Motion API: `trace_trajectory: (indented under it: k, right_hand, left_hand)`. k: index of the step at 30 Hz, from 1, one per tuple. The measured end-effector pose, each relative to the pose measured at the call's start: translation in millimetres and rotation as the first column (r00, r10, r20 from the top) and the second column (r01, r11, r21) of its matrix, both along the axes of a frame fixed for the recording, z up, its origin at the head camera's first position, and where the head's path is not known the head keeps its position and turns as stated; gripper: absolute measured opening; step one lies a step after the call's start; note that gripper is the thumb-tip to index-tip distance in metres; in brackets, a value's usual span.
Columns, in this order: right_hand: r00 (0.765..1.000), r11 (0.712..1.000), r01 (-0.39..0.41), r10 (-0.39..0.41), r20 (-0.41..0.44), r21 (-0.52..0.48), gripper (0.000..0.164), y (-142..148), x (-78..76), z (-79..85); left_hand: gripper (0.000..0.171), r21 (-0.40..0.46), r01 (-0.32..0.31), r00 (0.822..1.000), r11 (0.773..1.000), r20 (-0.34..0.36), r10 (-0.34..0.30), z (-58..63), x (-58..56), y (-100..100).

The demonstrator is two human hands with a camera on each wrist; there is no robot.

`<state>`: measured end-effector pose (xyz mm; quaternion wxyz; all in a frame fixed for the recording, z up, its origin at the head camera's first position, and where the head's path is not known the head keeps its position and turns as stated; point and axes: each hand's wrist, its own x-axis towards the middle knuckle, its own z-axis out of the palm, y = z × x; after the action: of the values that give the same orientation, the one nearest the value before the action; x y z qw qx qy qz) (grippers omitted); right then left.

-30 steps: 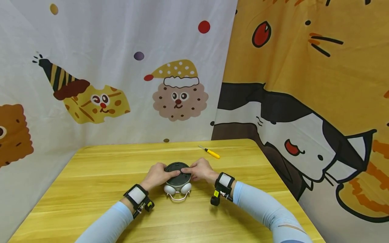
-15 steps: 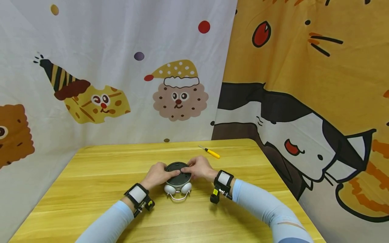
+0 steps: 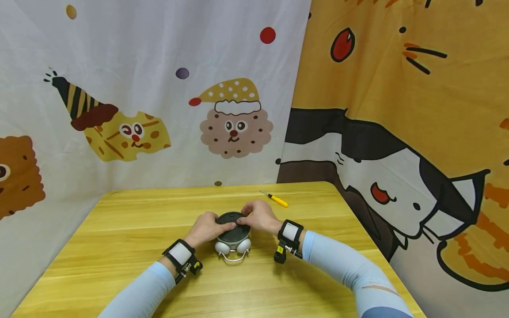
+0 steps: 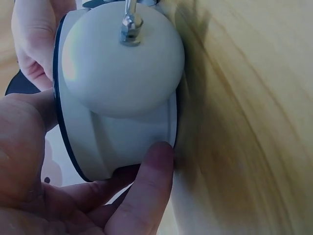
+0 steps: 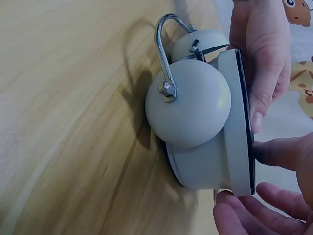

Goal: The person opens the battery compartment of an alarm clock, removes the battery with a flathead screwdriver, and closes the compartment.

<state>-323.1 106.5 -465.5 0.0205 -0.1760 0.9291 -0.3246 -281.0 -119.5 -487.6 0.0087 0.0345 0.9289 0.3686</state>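
A twin-bell alarm clock (image 3: 232,235) lies face down on the table, its dark round back upward and its two pale bells and wire handle toward me. My left hand (image 3: 204,229) grips its left side, thumb across the back; in the left wrist view a fingertip (image 4: 159,161) presses the pale casing below a bell (image 4: 122,63). My right hand (image 3: 260,216) holds the far right rim. In the right wrist view the right thumb (image 5: 279,152) is on the back, and curled fingers (image 5: 232,215) lie at the casing's edge beside a small metal piece (image 5: 217,195).
A screwdriver (image 3: 278,201) with a yellow handle lies near the back edge of the wooden table (image 3: 131,229). Behind the table hangs a cartoon-printed curtain (image 3: 159,53).
My right hand's fingers have shifted up and away from me along the clock's right rim, with the thumb still on the back. Left hand and clock have stayed put.
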Motion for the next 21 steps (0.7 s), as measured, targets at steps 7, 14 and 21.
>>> trace_trajectory:
  k: [7, 14, 21]
  right_hand:
    - [0.998, 0.998, -0.044, 0.045, -0.049, 0.035, 0.023, -5, 2.7, 5.3]
    - [0.99, 0.993, -0.076, 0.086, -0.111, 0.092, 0.022, -10, 0.7, 4.3]
    - [0.988, 0.988, -0.104, 0.117, -0.106, 0.118, 0.017, -15, -1.9, 7.7]
  left_hand:
    - [0.054, -0.01, 0.001, 1.0, 1.0, -0.004, -0.001, 0.3, -0.5, 0]
    - [0.053, -0.019, -0.006, 1.0, 1.0, 0.004, 0.006, 0.9, 0.2, 0]
    - [0.052, -0.018, -0.004, 1.0, 1.0, -0.003, 0.004, 1.9, 0.8, -1]
